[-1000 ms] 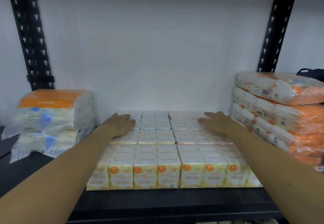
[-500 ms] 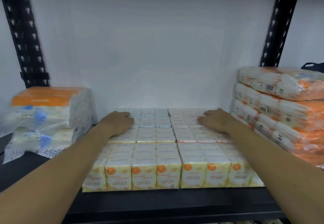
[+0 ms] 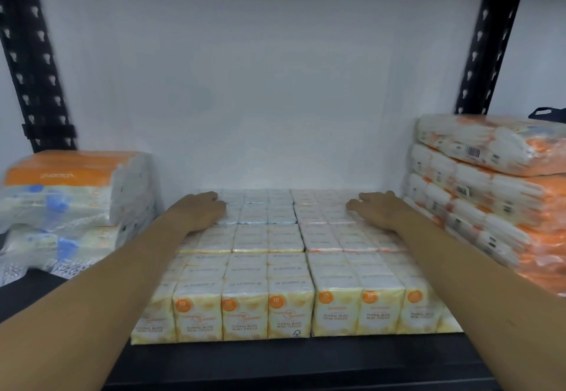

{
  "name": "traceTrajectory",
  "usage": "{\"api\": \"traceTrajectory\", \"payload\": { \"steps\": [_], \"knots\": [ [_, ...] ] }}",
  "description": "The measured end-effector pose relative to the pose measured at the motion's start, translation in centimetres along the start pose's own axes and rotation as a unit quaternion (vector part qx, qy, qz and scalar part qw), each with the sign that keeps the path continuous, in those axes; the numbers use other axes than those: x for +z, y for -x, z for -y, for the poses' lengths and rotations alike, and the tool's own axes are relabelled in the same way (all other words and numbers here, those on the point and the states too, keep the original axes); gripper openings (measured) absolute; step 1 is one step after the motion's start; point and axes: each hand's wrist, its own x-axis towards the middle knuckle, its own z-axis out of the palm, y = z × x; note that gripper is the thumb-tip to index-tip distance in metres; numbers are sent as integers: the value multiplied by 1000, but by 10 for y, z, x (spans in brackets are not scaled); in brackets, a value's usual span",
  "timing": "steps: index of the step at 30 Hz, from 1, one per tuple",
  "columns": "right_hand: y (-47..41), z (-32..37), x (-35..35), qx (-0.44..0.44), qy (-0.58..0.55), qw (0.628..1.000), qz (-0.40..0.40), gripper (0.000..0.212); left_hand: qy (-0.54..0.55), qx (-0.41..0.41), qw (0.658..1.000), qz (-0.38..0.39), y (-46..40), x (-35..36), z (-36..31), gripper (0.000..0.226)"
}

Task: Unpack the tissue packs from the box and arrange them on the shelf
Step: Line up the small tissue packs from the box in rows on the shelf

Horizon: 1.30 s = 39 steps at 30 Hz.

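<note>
A tight block of yellow-and-white mini tissue packs [image 3: 275, 268] fills the middle of the black shelf [image 3: 275, 363], with orange dots on the front faces. My left hand [image 3: 200, 211] lies flat on the back left packs, fingers toward the rear wall. My right hand [image 3: 378, 208] lies flat on the back right packs in the same way. Neither hand grips a pack. The box is out of view.
A wrapped bundle with an orange top and blue print [image 3: 70, 207] stands at the left. A stack of orange-and-white wrapped packs [image 3: 490, 200] rises at the right. Black perforated uprights [image 3: 33, 63] frame the white back wall [image 3: 275, 84].
Both hands have stayed on the rear packs, with the fingers settling flatter. The view has shifted slightly downward and closer.
</note>
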Motion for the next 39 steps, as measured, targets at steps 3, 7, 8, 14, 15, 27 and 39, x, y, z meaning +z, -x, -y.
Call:
{"api": "traceTrajectory", "payload": {
  "steps": [3, 7, 8, 14, 15, 27, 39],
  "knots": [
    [6, 2, -1, -4, 19, 1000, 2, 75, -27, -9, 999, -13, 5, 2, -3, 54],
    [19, 15, 2, -10, 106, 994, -25, 71, -149, -18, 987, -50, 19, 4, -20, 62],
    [22, 22, 4, -36, 123, 991, -35, 70, -153, 13, 987, -50, 22, 6, -27, 64],
    [33, 49, 23, -143, 124, 981, 39, 70, -125, 96, 987, 35, 29, 20, -46, 66],
    [34, 48, 24, -139, 117, 982, 45, 70, -125, 93, 987, 36, 29, 20, -45, 67],
    [128, 51, 13, -182, 20, 983, -13, 65, -48, 136, 989, -40, 110, 8, -54, 59],
    [201, 34, 41, -187, 91, 974, -89, 61, -133, 160, 973, -98, 188, 35, -43, 60]
  ]
}}
